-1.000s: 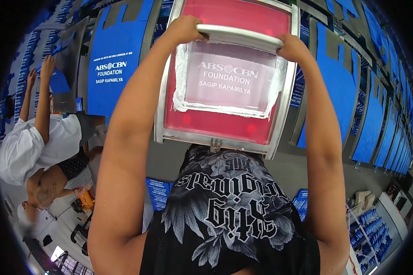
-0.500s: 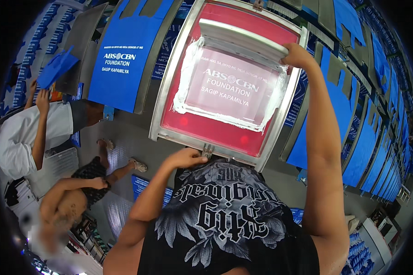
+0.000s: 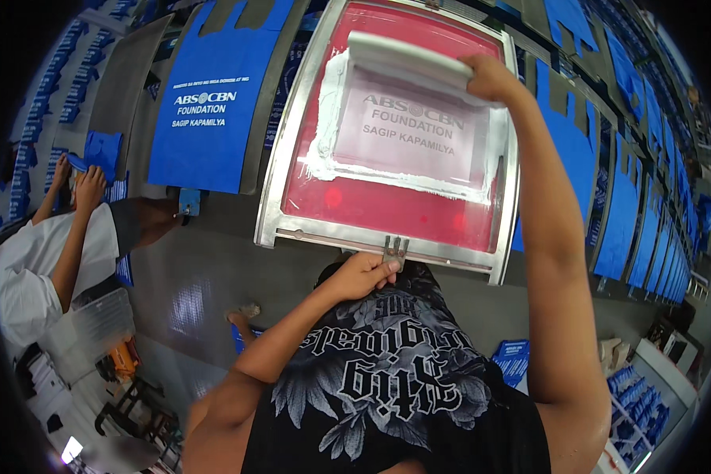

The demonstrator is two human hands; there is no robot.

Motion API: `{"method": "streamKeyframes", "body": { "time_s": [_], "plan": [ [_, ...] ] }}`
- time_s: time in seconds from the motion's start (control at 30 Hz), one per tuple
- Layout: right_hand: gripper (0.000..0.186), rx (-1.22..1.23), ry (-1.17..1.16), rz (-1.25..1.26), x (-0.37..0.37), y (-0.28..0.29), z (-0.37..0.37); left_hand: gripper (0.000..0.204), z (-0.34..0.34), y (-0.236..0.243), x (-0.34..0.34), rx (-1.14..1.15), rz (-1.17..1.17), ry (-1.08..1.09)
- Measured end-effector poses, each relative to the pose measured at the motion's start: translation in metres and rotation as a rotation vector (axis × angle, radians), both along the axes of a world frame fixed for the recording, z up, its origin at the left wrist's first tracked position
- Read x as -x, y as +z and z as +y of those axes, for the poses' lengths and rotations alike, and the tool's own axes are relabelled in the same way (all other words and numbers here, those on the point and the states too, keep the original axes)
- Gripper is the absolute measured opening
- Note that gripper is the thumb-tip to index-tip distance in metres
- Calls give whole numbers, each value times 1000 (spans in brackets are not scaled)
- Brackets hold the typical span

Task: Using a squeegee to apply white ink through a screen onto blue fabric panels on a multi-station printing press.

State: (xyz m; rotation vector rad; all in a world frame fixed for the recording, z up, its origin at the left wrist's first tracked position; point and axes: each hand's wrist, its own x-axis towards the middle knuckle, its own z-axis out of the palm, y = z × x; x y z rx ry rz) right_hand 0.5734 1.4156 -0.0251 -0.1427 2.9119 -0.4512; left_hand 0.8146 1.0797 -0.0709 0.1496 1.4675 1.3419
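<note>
In front of me lies a metal-framed printing screen [image 3: 379, 249] with red mesh around a pale, see-through window. Lettering shows through the window [image 3: 411, 150], and thick white ink [image 3: 328, 154] borders it. My right hand [image 3: 490, 79] grips the right end of a long pale squeegee [image 3: 407, 59], which lies across the window's far part. At the frame's near edge, my left hand [image 3: 367, 272] is closed with thumb and fingers on a small metal clip [image 3: 396, 246]. What lies under the screen is mostly hidden.
Blue printed bags [image 3: 205, 110] lie flat on grey boards left of the screen; more blue bags [image 3: 561, 134] run in a row at right. At far left a co-worker in a white shirt [image 3: 51, 261] handles a blue bag [image 3: 103, 154]. A crate [image 3: 99, 316] stands behind.
The squeegee has come a little nearer me, covering the lettering's top line. Lettering looks greyer than before. My view has shifted. The co-worker's blue bag is lower.
</note>
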Motion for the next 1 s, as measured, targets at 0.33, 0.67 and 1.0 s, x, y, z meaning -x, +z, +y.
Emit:
{"method": "streamKeyframes", "body": {
  "time_s": [0.33,0.67,1.0],
  "plan": [
    [43,57,-45,116,-230,10,-107,44,5,-22,-8,143,-6,51],
    [37,226,-187,-2,-215,-19,-7,51,10,-37,-11,704,214,-21],
    [32,1221,-504,-42,-172,-94,13,48,-74,-4,146,1007,978,488]
  ]
}}
